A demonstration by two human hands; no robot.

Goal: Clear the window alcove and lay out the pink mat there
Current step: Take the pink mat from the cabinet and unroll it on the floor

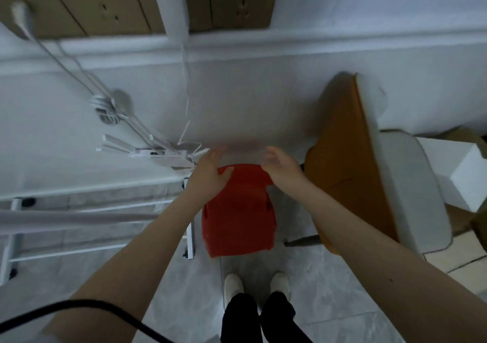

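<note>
Red plastic stool [238, 211]: seen from above, standing on the grey tiled floor [329, 290] just before the white alcove ledge [237, 105]. Its far edge is gripped from both sides.

Left hand [208, 170]: laid on the stool's far left corner, thumb hooked over the red top, fingers extended forward and blurred.

Right hand [280, 167]: set on the far right corner, fingers curled over the edge, also blurred.

Pink mat: cannot be made out anywhere in view.

White router [158, 153]: lying on the ledge to the left, antennas pointing left, white cables [79, 76] running up to a plug [21, 18] at the wall sockets.

Chair with orange back [350, 163]: standing to the right, near the stool, its grey seat [411, 190] beyond.

White metal rack [79, 211]: beside the stool on the left.

White shoes [233, 286]: seen below the stool.
</note>
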